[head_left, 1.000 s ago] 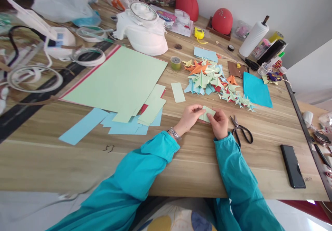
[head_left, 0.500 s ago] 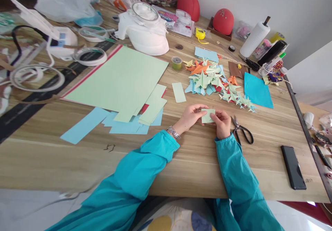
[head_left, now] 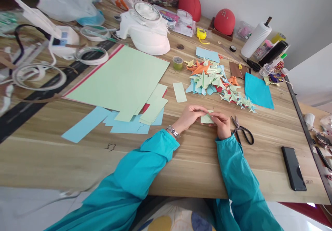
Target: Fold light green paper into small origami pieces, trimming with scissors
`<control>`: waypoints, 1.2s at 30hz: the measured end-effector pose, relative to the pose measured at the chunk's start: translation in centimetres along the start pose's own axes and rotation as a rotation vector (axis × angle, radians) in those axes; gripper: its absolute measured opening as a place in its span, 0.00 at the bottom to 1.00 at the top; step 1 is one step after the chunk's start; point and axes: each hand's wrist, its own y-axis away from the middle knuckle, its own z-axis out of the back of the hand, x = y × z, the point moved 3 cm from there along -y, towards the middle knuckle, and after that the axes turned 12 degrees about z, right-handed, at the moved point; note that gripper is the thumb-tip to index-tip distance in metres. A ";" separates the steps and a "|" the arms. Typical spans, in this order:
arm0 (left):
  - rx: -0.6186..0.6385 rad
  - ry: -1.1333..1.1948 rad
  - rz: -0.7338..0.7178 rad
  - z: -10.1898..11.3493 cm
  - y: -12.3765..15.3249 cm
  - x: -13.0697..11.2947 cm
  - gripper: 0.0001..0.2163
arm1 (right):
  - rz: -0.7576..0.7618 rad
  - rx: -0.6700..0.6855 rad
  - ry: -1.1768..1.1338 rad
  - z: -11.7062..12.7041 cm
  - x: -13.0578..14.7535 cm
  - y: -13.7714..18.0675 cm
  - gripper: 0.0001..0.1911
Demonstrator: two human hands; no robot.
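A small light-green piece of paper (head_left: pixel 206 119) is held between my two hands above the table. My left hand (head_left: pixel 191 116), with a metal watch at its wrist, pinches the paper's left and upper side. From the right, my right hand (head_left: pixel 221 123) grips the upper right of the same piece, its thumb and finger near the left fingertips. Some fingers are hidden behind the paper. Black-handled scissors (head_left: pixel 241 130) lie just right of my right hand. Beyond the hands lie a green paper strip (head_left: pixel 179 92) and a pile of folded paper stars (head_left: pixel 204 78).
To the left, a large green sheet (head_left: pixel 124 78) overlaps cut blue strips (head_left: pixel 85 124). A phone (head_left: pixel 293 168) lies near the right edge. Farther back are a thread spool (head_left: pixel 177 63), a turquoise square (head_left: pixel 258 90), a yellow tape measure (head_left: pixel 201 33) and a red pincushion (head_left: pixel 224 21).
The thumbs have shifted to the paper's upper edge, and the fingertips have come closer together. The paper looks tilted differently. The view has shifted slightly; the things on the table stay put.
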 end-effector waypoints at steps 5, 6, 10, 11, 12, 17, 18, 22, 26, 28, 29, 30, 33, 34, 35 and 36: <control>0.033 -0.134 -0.099 -0.1 0.4 -0.7 0.05 | -0.003 0.054 0.014 -0.3 0.3 -0.1 0.12; 0.044 -0.129 -0.094 -0.2 0.6 -0.8 0.06 | 0.001 0.047 0.022 -0.3 0.4 -0.2 0.13; 0.042 -0.046 -0.025 -0.5 0.9 -0.8 0.11 | 0.006 0.036 0.027 -0.6 0.5 -0.3 0.15; 0.021 -0.030 -0.021 -0.5 0.8 -0.7 0.14 | 0.012 0.030 0.027 -0.7 0.5 -0.3 0.15; -0.008 -0.017 -0.024 -0.5 0.7 -0.6 0.16 | 0.021 0.024 0.024 -0.7 0.5 -0.3 0.16; -0.114 -0.011 -0.018 -0.1 -0.1 0.1 0.14 | 0.056 0.030 -0.005 -0.7 0.6 -0.3 0.16; -0.112 -0.011 -0.013 0.0 -0.1 0.2 0.13 | 0.057 0.022 -0.016 -0.7 0.6 -0.3 0.17; -0.072 -0.003 -0.013 -0.1 -0.1 0.1 0.13 | 0.022 0.021 -0.029 -0.6 0.5 -0.4 0.20; -0.068 0.022 -0.025 -0.2 0.1 -0.2 0.14 | -0.013 0.137 0.056 -1.0 0.5 -0.3 0.19; -0.052 0.016 -0.013 -0.3 0.1 -0.2 0.14 | -0.004 0.134 0.075 -1.0 0.6 -0.3 0.18; -0.034 0.001 -0.010 -0.3 0.1 -0.2 0.14 | -0.001 0.125 0.083 -1.0 0.6 -0.3 0.19; -0.013 -0.024 -0.012 -0.4 0.1 -0.1 0.13 | -0.002 0.119 0.093 -1.0 0.6 -0.3 0.19; 0.022 -0.116 -0.038 -0.4 0.0 0.0 0.12 | -0.012 0.117 0.117 -0.9 0.6 -0.3 0.18; 0.018 -0.137 -0.049 -0.4 0.0 0.0 0.12 | -0.018 0.121 0.120 -0.9 0.7 -0.3 0.18; 0.008 -0.151 -0.060 -0.4 0.0 -0.1 0.12 | -0.025 0.127 0.120 -0.9 0.7 -0.4 0.18; -0.004 -0.158 -0.069 -0.4 0.0 -0.1 0.12 | -0.031 0.132 0.119 -0.9 0.7 -0.4 0.18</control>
